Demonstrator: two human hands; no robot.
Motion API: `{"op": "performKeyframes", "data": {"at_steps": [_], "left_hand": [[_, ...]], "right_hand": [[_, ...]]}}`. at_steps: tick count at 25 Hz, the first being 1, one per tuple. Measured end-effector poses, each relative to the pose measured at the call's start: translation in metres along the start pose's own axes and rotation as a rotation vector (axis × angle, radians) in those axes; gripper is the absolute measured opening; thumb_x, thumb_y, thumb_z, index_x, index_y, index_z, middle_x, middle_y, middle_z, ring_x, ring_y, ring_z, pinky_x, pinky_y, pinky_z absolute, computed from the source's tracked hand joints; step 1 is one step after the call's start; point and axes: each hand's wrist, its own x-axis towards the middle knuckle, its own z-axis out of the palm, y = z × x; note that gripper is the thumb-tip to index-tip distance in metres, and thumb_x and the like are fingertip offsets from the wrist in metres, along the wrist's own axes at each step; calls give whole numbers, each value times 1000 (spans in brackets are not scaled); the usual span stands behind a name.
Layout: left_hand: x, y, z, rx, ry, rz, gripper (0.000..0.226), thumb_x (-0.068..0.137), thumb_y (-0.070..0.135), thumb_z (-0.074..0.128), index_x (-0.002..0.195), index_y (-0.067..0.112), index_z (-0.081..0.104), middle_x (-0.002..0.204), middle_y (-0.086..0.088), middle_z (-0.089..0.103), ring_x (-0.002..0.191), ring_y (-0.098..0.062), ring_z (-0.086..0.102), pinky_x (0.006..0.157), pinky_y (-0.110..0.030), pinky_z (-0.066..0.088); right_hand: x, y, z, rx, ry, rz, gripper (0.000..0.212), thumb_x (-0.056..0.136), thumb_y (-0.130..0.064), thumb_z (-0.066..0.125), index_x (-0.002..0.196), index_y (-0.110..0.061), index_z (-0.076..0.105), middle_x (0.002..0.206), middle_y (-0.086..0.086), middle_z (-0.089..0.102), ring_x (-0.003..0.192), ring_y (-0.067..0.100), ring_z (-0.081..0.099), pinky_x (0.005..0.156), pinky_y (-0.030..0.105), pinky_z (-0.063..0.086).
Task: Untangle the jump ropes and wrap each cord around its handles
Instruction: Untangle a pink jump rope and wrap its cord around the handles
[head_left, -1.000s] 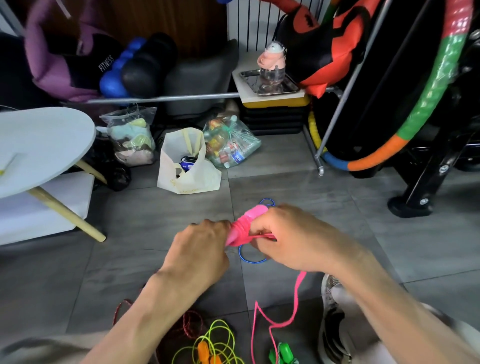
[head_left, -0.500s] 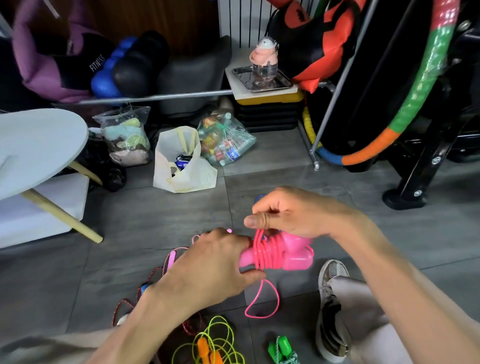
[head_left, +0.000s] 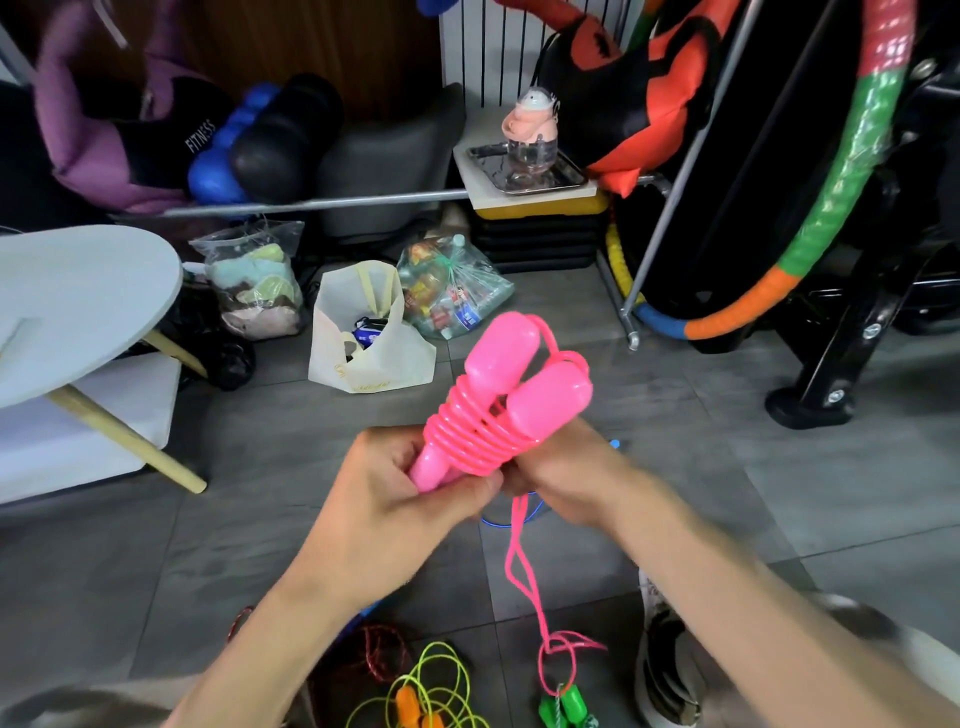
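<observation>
Fingers of the left hand (head_left: 400, 493) curl round the narrow ends of two glossy pink plastic jump-rope handles (head_left: 524, 374), held above the grey tiled floor (head_left: 727, 467). Right hand (head_left: 566, 467) pinches the coiled pink cord (head_left: 478, 436) wound round them; its loose tail hangs toward green handles (head_left: 563, 701) at the floor's near edge.
</observation>
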Motion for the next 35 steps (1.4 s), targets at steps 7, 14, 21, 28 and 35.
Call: {"op": "performKeyframes", "data": {"at_steps": [7,14,21,28,35], "left_hand": [[10,-10,-23,14,51,-137,35,91,15,67,58,4,60,50,-15,57,42,-20,50,42,-26,40],[21,-21,-23,-8,78,-366,21,72,19,80,71,15,60,48,8,53,40,-8,40,39,-17,30],[22,-19,-14,274,118,-189,31,68,5,72,87,22,56,63,5,60,54,-7,54,49,-16,39],[21,-25,7,832,139,-110,28,80,20,58,104,20,43,71,-1,54,86,-42,62,64,-38,43],[23,-34,16,1096,11,-165,30,87,31,59,97,20,33,96,-4,64,93,-31,66,64,-32,38]], "right_hand": [[5,0,6,295,-45,-11,17,90,3,49,82,-11,55,59,2,49,38,4,28,38,15,23],[6,14,7,-433,57,-191,32,98,-13,53,84,-40,61,66,-11,56,57,0,45,56,19,37],[-7,-1,5,-374,-139,97,20,101,-15,45,90,-22,60,66,-2,57,40,2,48,42,25,44],[-14,-5,0,-390,-270,137,16,95,-4,45,101,-8,59,75,-1,52,65,12,55,54,34,59],[-21,-17,-11,-487,-324,202,9,87,-3,51,92,0,57,64,5,52,49,15,47,48,28,41]]}}
